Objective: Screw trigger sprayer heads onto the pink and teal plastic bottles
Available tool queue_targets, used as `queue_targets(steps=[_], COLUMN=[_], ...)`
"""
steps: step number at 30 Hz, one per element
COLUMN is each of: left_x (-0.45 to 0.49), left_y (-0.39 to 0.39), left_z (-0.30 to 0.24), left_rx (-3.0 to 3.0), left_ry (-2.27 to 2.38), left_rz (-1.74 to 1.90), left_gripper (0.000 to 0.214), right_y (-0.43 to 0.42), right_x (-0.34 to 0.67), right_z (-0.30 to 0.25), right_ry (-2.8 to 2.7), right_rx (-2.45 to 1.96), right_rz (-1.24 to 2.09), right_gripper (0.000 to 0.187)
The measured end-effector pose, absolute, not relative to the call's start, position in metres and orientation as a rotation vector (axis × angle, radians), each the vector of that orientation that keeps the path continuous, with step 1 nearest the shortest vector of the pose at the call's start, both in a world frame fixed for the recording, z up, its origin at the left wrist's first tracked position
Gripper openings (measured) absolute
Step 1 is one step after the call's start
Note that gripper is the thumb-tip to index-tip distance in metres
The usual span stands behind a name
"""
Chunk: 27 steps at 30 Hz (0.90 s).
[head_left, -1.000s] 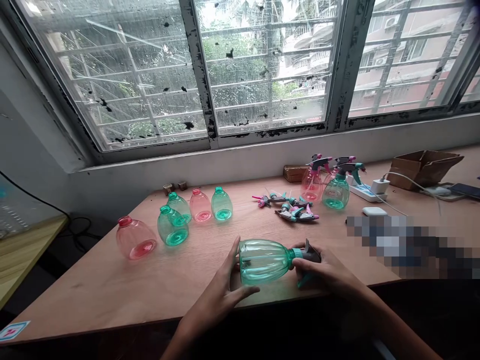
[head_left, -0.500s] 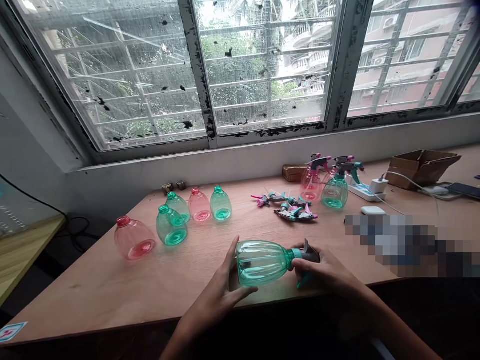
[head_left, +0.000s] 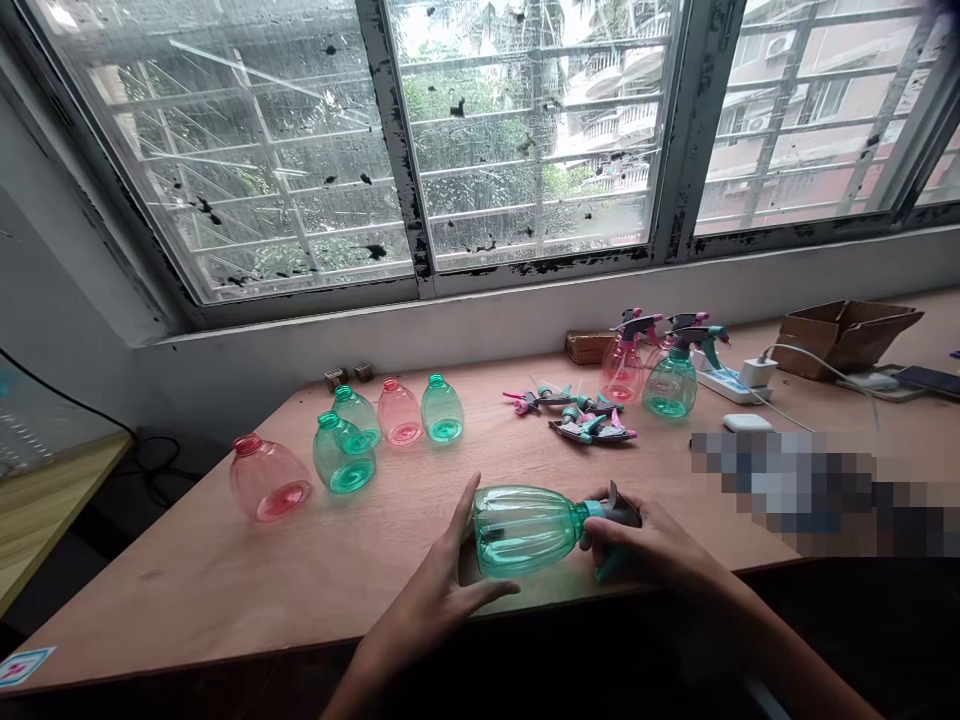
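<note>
A clear green spray bottle (head_left: pixel 525 530) lies on its side in the air over the table's front edge, base to the left. My left hand (head_left: pixel 442 575) cups its base end, thumb below and fingers behind. At the other end, my right hand (head_left: pixel 637 535) is closed around the neck and the grey and teal spray head (head_left: pixel 621 510), hiding part of it. Beyond the bottle, several loose spray heads (head_left: pixel 592 430) in grey, teal and pink lie on the table.
Open green bottles (head_left: pixel 343 465) and pink bottles (head_left: pixel 270 485) stand at left on the wooden table (head_left: pixel 187 590). Finished-looking spray bottles (head_left: pixel 670 385) stand back right, near a power strip (head_left: pixel 735 385), a cardboard box (head_left: pixel 847 335) and a white case (head_left: pixel 747 423). A blurred patch (head_left: pixel 810 490) covers the right.
Almost nothing differs. Both hands keep their hold on the green spray bottle, which has shifted only very slightly.
</note>
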<state>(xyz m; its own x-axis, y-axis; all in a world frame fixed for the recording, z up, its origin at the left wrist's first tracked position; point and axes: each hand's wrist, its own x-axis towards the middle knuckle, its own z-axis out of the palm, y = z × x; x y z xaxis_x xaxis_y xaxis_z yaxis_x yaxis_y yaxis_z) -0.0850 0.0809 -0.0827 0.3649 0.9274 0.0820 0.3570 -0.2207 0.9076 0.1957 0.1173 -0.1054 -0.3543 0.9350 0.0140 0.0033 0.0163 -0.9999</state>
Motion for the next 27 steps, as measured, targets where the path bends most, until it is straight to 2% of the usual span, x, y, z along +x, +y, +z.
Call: queue_targets(steps=[4,8,18,23,27], left_x=[-0.0892,-0.0903,-0.0868,-0.0877,-0.0862], left_y=[0.0806,0.0778,0.0762,0.0758,0.0775], left_z=[-0.0846,-0.0829,-0.0801,-0.0794,-0.0797], left_rx=[1.780,1.798,1.802,1.799,1.822], left_ry=[1.155,1.208,1.146,1.204,1.162], left_rz=[0.769,0.742,0.750,0.761,0.760], left_gripper=[0.112,0.096,0.112,0.098,0.102], right_y=[0.1177,0.1172,0.1182,0.1178,0.1180], right_x=[0.1953,0.1950,0.1951,0.1950,0.1954], right_z=[-0.1073,-0.1077,-0.1099,-0.1085,-0.1093], right_ry=[-1.484,-1.491,-1.454,-1.460,-1.411], right_rx=[-0.980,-0.968,-0.973,-0.970,-0.982], right_rz=[1.464,1.464,1.481,1.484,1.498], right_gripper=[0.040,0.039,0.039,0.041,0.042])
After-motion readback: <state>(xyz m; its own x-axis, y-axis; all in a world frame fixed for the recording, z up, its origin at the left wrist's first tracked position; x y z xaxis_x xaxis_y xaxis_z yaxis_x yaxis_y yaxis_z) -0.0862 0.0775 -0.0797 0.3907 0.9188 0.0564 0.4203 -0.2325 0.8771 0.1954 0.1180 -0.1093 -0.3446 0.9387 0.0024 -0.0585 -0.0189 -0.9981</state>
